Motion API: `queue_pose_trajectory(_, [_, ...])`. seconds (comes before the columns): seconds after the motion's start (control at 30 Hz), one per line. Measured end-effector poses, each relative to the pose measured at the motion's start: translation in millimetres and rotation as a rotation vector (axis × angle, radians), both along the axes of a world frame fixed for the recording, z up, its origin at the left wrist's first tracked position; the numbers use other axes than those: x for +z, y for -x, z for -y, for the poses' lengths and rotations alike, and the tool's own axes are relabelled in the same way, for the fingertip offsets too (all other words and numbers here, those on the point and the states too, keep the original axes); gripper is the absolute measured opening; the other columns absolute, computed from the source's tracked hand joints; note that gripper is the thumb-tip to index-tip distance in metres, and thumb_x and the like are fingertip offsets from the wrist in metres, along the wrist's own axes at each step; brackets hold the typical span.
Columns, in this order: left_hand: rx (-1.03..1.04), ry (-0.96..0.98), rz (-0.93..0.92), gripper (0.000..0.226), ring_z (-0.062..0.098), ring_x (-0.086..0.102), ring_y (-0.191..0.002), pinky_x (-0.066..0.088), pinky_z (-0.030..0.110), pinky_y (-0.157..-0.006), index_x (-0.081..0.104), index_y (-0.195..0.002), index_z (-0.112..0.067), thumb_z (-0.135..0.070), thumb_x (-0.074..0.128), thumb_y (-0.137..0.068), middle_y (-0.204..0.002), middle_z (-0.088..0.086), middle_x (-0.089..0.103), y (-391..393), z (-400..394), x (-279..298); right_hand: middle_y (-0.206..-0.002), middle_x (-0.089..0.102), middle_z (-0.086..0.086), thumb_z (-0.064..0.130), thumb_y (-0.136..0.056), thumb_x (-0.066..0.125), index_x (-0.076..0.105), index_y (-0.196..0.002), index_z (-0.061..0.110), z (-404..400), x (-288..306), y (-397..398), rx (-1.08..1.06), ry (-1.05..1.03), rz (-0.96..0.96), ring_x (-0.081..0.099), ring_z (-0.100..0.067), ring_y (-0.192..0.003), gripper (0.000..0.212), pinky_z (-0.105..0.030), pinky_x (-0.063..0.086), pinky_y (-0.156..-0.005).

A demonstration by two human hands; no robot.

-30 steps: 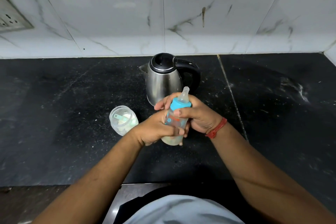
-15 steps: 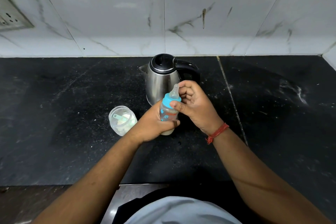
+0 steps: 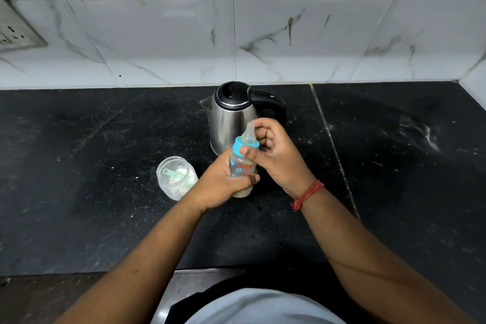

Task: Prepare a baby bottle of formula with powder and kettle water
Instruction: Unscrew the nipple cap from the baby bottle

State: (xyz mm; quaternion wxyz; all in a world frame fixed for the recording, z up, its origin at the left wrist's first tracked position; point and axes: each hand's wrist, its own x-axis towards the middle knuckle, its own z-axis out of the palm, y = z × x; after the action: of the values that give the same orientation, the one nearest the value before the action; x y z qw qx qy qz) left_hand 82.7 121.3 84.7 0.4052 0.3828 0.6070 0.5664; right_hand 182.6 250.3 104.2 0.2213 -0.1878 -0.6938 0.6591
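Note:
A baby bottle (image 3: 241,166) with a blue collar and clear teat stands upright above the black counter, milky liquid at its bottom. My left hand (image 3: 221,184) wraps around its body. My right hand (image 3: 273,155) holds the blue collar with thumb and fingers. Just behind the bottle stands a steel kettle (image 3: 228,118) with a black lid and handle. To the left of my left hand stands an open clear powder jar (image 3: 175,179) with a teal scoop inside.
The black stone counter (image 3: 92,192) runs to a marble-tiled wall (image 3: 289,42) at the back. A socket plate (image 3: 13,31) sits on the wall at far left. The counter's front edge (image 3: 79,272) runs near my body.
The bottle rose from a tilted, lower position to upright, closer to the kettle. My right hand shifted from the bottle's body to its blue collar.

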Motion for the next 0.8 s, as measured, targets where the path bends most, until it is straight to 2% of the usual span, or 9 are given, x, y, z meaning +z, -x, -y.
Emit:
queue_pose_trajectory(0.1, [0.022,0.013,0.015,0.055,0.018,0.060,-0.090,0.053,0.042,-0.084,0.056,-0.123,-0.014,-0.026,0.078,-0.073,-0.096,0.005,0.064,0.2,2.6,-1.1,-0.114,0.067,-0.009,0.015,-0.080,0.077,0.048,-0.135,0.003,-0.3,0.3,-0.9,0.013,0.038,-0.019,0.067,-0.014,-0.106,0.063,-0.031,0.054,-0.091])
queue_pose_trajectory(0.27, [0.004,-0.002,0.033,0.038,0.018,0.057,-0.085,0.051,0.037,-0.079,0.055,-0.112,-0.017,-0.011,0.075,-0.080,-0.092,0.008,0.060,-0.9,5.2,0.2,-0.132,0.065,-0.021,0.008,-0.091,0.060,0.043,-0.144,0.007,-1.7,-0.8,-7.5,0.119,0.181,-0.048,0.059,-0.036,-0.127,0.055,-0.046,0.049,-0.106])
queue_pose_trajectory(0.33, [0.008,-0.006,0.032,0.040,0.018,0.057,-0.085,0.050,0.036,-0.078,0.055,-0.116,-0.016,-0.011,0.074,-0.081,-0.092,0.008,0.060,-1.8,5.1,0.0,-0.134,0.063,-0.018,0.012,-0.091,0.062,0.041,-0.147,0.009,1.4,1.3,-7.1,0.111,0.176,-0.031,0.058,-0.033,-0.129,0.060,-0.043,0.050,-0.107])
queue_pose_trajectory(0.43, [-0.005,-0.011,0.012,0.049,0.016,0.058,-0.088,0.051,0.033,-0.080,0.054,-0.127,-0.013,-0.008,0.073,-0.082,-0.095,0.004,0.063,-2.3,4.4,0.2,-0.124,0.062,-0.004,0.032,-0.081,0.077,0.048,-0.140,0.018,4.9,2.4,-5.3,0.053,0.056,0.008,0.061,-0.015,-0.117,0.068,-0.035,0.053,-0.099])
queue_pose_trajectory(0.53, [-0.020,-0.009,0.002,0.052,0.012,0.061,-0.090,0.054,0.030,-0.082,0.054,-0.130,-0.015,-0.007,0.073,-0.083,-0.096,-0.003,0.067,-2.8,4.7,1.3,-0.118,0.061,-0.004,0.042,-0.071,0.082,0.054,-0.125,0.027,2.9,-1.7,-5.3,0.012,-0.006,0.027,0.062,-0.015,-0.111,0.062,-0.039,0.055,-0.098])
queue_pose_trajectory(0.6, [-0.013,0.001,0.002,0.049,0.015,0.060,-0.090,0.053,0.035,-0.083,0.055,-0.126,-0.018,-0.009,0.074,-0.082,-0.096,0.000,0.065,-3.0,6.0,0.9,-0.118,0.063,-0.005,0.037,-0.072,0.082,0.053,-0.124,0.024,1.5,-4.1,-5.0,0.022,0.024,0.024,0.063,-0.014,-0.110,0.061,-0.039,0.054,-0.098])
queue_pose_trajectory(0.67, [0.010,0.009,0.016,0.046,0.018,0.058,-0.089,0.052,0.037,-0.082,0.055,-0.121,-0.018,-0.010,0.074,-0.081,-0.095,0.005,0.062,-2.4,7.6,-0.4,-0.120,0.066,-0.008,0.025,-0.078,0.077,0.050,-0.129,0.014,1.1,-4.5,-4.7,0.055,0.087,0.010,0.064,-0.013,-0.110,0.059,-0.035,0.053,-0.094])
queue_pose_trajectory(0.73, [0.017,0.017,0.020,0.043,0.020,0.058,-0.088,0.051,0.039,-0.082,0.055,-0.118,-0.016,-0.010,0.075,-0.080,-0.095,0.009,0.061,-0.9,9.0,-2.1,-0.127,0.066,-0.015,0.011,-0.085,0.066,0.046,-0.136,0.007,0.5,-5.3,-6.1,0.094,0.168,-0.014,0.063,-0.022,-0.118,0.055,-0.039,0.052,-0.098])
queue_pose_trajectory(0.8, [0.018,0.028,0.014,0.044,0.019,0.059,-0.088,0.052,0.039,-0.083,0.055,-0.118,-0.016,-0.012,0.076,-0.080,-0.095,0.009,0.061,0.2,9.7,-3.0,-0.135,0.063,-0.020,0.011,-0.085,0.064,0.043,-0.140,0.006,-1.0,-6.2,-7.9,0.116,0.211,-0.029,0.057,-0.034,-0.129,0.059,-0.047,0.047,-0.105])
